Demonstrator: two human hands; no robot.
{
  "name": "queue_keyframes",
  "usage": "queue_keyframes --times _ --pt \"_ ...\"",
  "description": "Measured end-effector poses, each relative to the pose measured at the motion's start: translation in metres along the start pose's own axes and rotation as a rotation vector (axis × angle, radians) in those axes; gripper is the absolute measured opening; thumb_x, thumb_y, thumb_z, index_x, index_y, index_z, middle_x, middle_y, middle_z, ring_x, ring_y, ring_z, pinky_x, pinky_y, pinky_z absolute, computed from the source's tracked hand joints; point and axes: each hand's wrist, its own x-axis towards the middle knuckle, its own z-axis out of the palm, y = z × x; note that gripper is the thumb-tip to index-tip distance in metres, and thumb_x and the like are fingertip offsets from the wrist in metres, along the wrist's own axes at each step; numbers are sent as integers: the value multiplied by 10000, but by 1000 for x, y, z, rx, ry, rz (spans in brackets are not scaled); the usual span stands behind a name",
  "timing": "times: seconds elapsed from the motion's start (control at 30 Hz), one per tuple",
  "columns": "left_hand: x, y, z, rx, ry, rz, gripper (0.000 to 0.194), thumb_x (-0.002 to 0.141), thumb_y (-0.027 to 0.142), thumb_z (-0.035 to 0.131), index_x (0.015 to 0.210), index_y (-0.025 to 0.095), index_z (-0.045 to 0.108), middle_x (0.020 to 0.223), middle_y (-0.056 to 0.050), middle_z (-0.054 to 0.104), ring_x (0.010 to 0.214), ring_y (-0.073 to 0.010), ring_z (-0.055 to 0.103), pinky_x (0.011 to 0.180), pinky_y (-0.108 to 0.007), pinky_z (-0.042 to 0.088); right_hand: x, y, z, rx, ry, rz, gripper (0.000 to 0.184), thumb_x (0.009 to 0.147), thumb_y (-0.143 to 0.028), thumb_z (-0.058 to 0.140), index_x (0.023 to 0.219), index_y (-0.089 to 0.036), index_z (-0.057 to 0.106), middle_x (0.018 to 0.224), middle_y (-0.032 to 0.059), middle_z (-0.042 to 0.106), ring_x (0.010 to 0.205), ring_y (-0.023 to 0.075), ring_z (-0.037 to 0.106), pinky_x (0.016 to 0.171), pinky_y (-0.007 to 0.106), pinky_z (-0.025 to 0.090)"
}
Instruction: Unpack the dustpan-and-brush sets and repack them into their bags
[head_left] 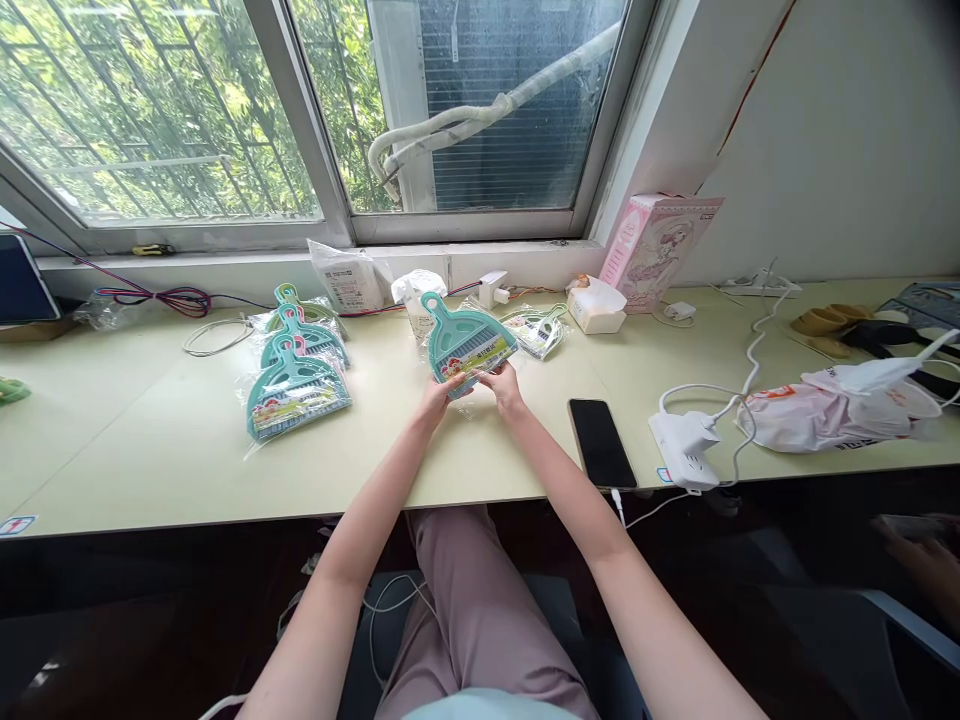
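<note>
Well left of the green dustpan set (472, 335), I see a red-and-blue cable bundle (157, 296) on the pale desk (172, 440). Closer on its left, wrapped dustpan sets (300, 392) lie overlapping. The green dustpan set tilts above the desk: the left hand (442, 395) closes on its lower left edge, thumb in front; the right hand (505, 386) grips its lower right edge. Just beyond its right side lies a light-green packaged set (538, 332); right and nearer me, a black phone (602, 443); farther right, a white power strip (684, 452).
</note>
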Motion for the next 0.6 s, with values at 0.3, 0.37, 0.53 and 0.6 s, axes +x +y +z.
queue_keyframes --times 0.3,0.37,0.53,0.6 --pt "0 -2 0 131 -24 61 602 621 393 858 1116 132 636 1152 -152 701 943 -279 697 754 -394 602 -5 -7 0 -51 36 64 435 603 -215 813 965 -216 574 1045 38 722 954 207 691 838 401 624" --pt "0 -2 0 144 -18 82 600 630 403 851 1119 130 637 1140 -154 703 923 -278 703 739 -389 605 -6 -7 2 -56 46 86 393 632 -187 794 958 -213 576 1041 36 720 956 201 691 851 401 622" --pt "-2 0 1 169 -35 48 609 650 404 839 1143 111 636 1168 -174 689 875 -281 714 725 -413 615 -8 -8 6 -93 113 129 314 692 -120 754 945 -197 586 1033 54 722 944 199 702 855 391 622" --pt "-2 2 0 181 -33 19 619 645 394 842 1152 105 634 1179 -182 683 866 -287 713 697 -417 619 -7 -10 5 -99 108 135 293 710 -114 751 947 -193 596 1047 58 725 926 192 709 846 379 625"
